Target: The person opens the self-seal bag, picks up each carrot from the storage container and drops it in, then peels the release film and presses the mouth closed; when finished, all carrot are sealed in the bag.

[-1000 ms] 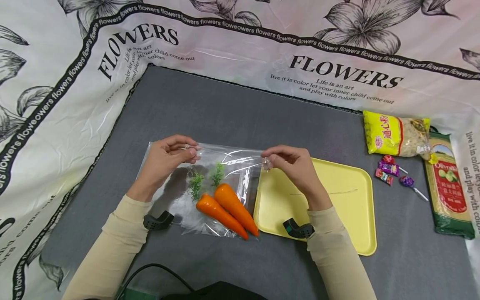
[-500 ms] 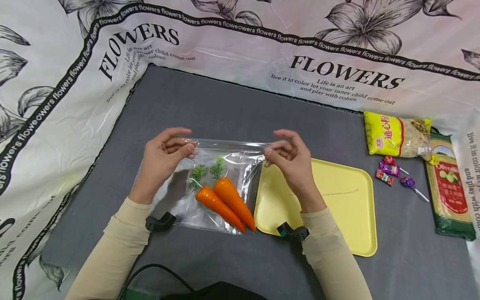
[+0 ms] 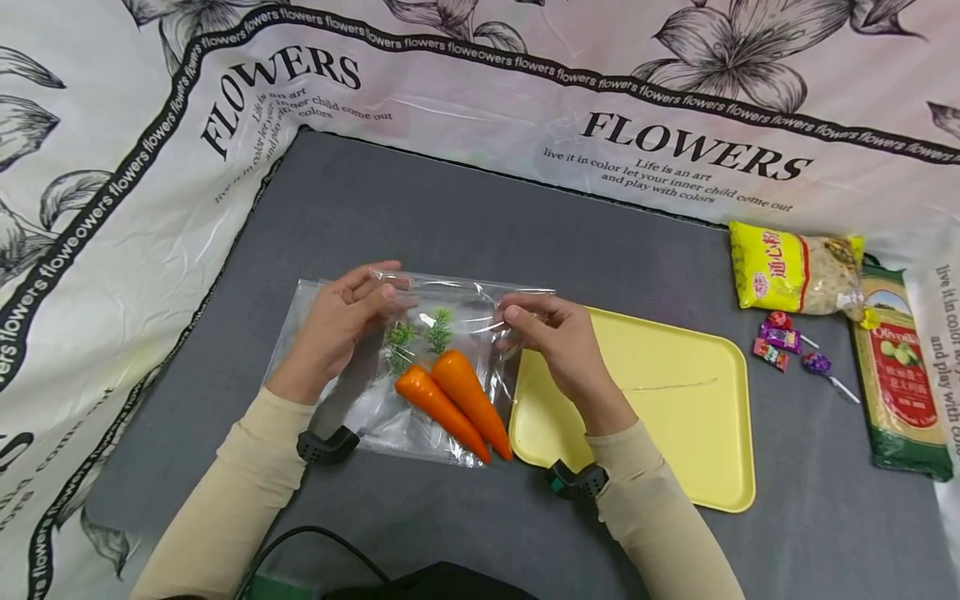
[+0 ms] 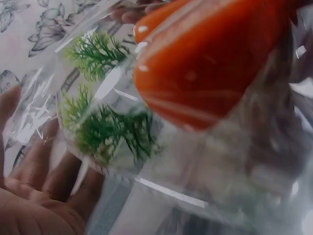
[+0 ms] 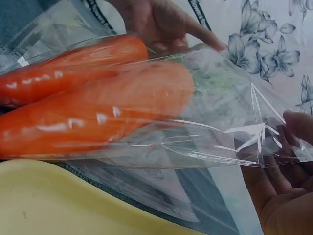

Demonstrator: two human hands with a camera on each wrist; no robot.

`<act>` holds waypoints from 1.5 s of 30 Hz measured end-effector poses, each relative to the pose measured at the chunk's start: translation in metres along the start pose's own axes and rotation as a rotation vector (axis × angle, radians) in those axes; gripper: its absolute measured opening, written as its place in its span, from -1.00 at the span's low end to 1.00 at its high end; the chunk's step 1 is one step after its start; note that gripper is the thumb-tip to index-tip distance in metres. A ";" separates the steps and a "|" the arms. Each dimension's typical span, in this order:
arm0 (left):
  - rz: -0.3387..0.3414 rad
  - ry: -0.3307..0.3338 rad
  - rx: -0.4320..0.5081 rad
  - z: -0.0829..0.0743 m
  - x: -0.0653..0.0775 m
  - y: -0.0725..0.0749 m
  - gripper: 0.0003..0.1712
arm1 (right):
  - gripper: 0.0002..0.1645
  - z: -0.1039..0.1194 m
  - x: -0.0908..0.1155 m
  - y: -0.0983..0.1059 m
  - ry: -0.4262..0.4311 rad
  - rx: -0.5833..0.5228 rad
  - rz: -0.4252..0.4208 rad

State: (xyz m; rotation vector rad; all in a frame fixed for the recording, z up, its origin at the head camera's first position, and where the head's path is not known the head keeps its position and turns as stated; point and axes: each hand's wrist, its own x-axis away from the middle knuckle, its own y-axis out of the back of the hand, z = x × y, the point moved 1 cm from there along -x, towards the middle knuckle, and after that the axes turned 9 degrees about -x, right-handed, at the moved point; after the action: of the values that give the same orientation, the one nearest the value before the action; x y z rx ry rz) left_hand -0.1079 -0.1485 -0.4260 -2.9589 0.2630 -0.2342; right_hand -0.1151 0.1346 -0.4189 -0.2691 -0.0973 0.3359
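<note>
Two orange carrots (image 3: 439, 408) with green leafy tops (image 3: 438, 331) lie inside a clear plastic bag (image 3: 352, 429), also seen close up in both wrist views. At the bag's upper left, my left hand (image 3: 341, 325) has its fingers (image 4: 34, 164) behind the plastic, the thumb standing apart from them. My right hand (image 3: 558, 342) holds the bag's upper right corner, thumb above the plastic and fingers below it, as the right wrist view shows. The bag's mouth stretches between the hands, raised off the table, while its lower part hangs low with the carrots.
A yellow tray (image 3: 675, 442) lies to the right, under my right forearm. Farther right are a yellow snack-like bag (image 3: 795, 267), several wrapped candies (image 3: 780, 337) and a green-and-red pack (image 3: 900, 375). The grey table (image 3: 480, 217) meets a flower-printed sheet behind. A black cable (image 3: 322, 533) runs near the front edge.
Both hands first rose a little, lifting the bag's mouth; since then the right hand has moved left and down and the left hand slightly right. The bag's top edge now overhangs the fingers.
</note>
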 end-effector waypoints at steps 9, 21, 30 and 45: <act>0.038 0.135 -0.199 0.000 0.000 -0.004 -0.55 | -0.61 0.008 0.003 0.003 -0.044 0.057 -0.034; 0.060 0.131 -0.353 -0.021 0.010 0.011 -0.51 | -0.57 0.002 0.010 -0.005 -0.201 -0.059 -0.068; 0.033 0.281 -0.604 0.006 -0.007 0.032 -0.44 | -0.58 0.002 0.002 -0.014 -0.253 0.112 -0.106; 0.344 -0.467 -1.670 0.008 0.027 -0.028 -0.24 | -0.01 -0.035 0.094 -0.075 0.315 1.341 0.373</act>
State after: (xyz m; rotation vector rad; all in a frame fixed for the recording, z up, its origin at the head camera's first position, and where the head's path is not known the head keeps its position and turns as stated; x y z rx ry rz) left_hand -0.0759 -0.1253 -0.4253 -4.0782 1.4524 1.3540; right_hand 0.0010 0.0900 -0.4271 1.0025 0.4928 0.6507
